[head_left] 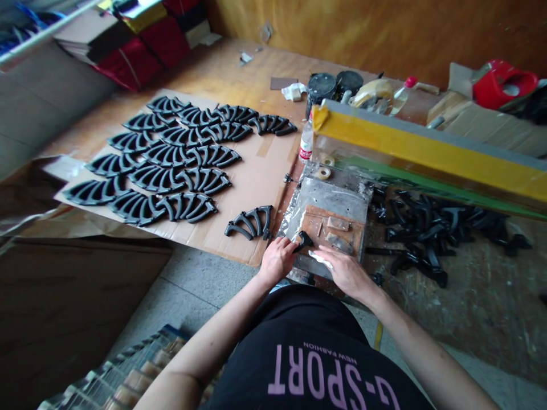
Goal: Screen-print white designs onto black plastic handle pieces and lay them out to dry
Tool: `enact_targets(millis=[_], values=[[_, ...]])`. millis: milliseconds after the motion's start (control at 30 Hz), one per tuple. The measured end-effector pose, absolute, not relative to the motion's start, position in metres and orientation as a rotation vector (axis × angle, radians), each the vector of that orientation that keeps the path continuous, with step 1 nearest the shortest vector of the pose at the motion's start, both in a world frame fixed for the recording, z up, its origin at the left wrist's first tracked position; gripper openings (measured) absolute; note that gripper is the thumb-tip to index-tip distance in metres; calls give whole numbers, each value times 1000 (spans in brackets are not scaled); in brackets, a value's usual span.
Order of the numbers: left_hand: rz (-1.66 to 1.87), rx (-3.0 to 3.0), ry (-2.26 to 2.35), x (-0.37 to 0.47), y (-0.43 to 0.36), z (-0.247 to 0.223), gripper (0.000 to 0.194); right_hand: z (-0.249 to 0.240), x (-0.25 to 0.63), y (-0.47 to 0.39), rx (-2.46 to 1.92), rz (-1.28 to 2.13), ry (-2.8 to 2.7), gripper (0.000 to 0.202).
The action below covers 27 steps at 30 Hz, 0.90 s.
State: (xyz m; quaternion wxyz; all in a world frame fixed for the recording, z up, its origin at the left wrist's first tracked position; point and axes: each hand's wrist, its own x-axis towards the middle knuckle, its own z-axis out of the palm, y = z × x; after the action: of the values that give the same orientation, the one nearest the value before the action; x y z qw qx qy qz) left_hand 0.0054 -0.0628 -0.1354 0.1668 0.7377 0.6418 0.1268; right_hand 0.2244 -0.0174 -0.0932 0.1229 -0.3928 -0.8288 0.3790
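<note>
My left hand (278, 259) is closed around a black curved plastic part (303, 241), whose thick end sticks out past the fingers. Close beside it, my right hand (344, 267) pinches a folded white cloth or tissue (320, 259). Both hands are over the near edge of a grey work plate (335, 196), which carries a brown board (314, 215) with small flat blocks on it. Left of my left hand, a few matching black parts (250, 222) lie side by side on a cardboard sheet (273, 176).
Several rows of black parts (183, 145) fan across the cardboard. A loose pile of black parts (423, 228) lies at right, below a yellow-taped screen (427, 145). Behind the plate are tape rolls (323, 172), a bottle (306, 142) and dark cans (321, 88).
</note>
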Motion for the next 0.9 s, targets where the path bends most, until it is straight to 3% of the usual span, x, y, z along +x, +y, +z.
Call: enact_targets(millis=[100,200,400,633,767,900], values=[[375,2079,1821,3,-63,-132,24,-83,251,-21,-1365,1354,-2034,35],[472,1943,1786,5,-60,-120,23,-88,279,-23,-1490,1492,-1409,41],[542,1725,1511,64,-18,-87,26,-93,339,-31,-1531,1347,-519,48],[642,2138,1249,156,35,-78,43,-78,380,-23,-1558,1172,-521,38],[762,2144,1197,134,21,-88,33,-72,363,-9,-1599,1261,-631,35],[895,1903,1455,72,-22,-102,28,-66,325,7,-1648,1344,-734,34]])
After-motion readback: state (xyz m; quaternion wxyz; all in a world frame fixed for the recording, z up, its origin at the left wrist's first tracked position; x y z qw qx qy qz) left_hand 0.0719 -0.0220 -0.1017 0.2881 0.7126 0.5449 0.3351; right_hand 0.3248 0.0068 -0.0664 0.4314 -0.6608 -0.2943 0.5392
